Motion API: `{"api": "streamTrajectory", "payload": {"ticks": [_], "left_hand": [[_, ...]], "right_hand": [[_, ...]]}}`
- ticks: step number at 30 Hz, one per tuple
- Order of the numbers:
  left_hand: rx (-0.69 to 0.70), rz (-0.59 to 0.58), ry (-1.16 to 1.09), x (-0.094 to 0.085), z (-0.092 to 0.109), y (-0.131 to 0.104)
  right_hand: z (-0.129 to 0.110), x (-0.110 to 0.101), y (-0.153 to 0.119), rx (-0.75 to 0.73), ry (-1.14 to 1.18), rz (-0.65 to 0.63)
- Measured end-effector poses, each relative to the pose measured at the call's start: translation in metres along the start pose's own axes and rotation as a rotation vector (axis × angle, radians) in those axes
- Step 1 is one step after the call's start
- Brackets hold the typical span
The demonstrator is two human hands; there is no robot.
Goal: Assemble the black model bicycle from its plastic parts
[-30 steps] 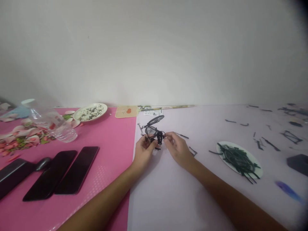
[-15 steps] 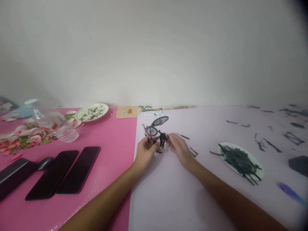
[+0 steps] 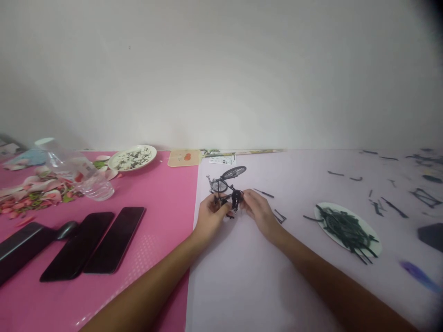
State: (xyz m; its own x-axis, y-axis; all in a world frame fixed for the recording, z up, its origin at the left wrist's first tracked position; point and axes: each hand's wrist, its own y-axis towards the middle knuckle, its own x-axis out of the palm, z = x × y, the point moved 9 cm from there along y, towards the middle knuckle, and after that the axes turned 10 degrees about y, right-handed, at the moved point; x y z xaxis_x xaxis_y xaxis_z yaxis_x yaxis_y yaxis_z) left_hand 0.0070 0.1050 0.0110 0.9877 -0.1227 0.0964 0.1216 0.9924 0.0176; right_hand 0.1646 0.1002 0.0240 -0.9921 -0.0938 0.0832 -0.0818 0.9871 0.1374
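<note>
Black model bicycle point(image 3: 228, 186) between both hands.

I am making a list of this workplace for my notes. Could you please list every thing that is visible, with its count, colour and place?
miniature bicycle model: one, black, held over the white table part, centre
phones: two, black, flat on the pink mat
dark case: one, black, far left on the mat
plastic bottle: one, clear, lying on the mat
plate of scraps: one, white, back of the mat
plate of black offcuts: one, white, right
loose black pieces: many, scattered far right
left hand: one, fingers on the model
right hand: one, fingers on the model
</note>
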Motion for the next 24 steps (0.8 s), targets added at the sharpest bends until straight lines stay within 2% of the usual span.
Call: {"api": "streamTrajectory", "payload": {"ticks": [15,24], "left_hand": [[0.0,-0.015,0.007,0.002,0.004,-0.002],[-0.011,-0.028,-0.01,0.004,0.002,-0.001]], "right_hand": [[0.006,-0.001,0.001,0.067,0.017,0.018],[0.012,-0.005,0.003,0.049,0.002,0.009]]}}
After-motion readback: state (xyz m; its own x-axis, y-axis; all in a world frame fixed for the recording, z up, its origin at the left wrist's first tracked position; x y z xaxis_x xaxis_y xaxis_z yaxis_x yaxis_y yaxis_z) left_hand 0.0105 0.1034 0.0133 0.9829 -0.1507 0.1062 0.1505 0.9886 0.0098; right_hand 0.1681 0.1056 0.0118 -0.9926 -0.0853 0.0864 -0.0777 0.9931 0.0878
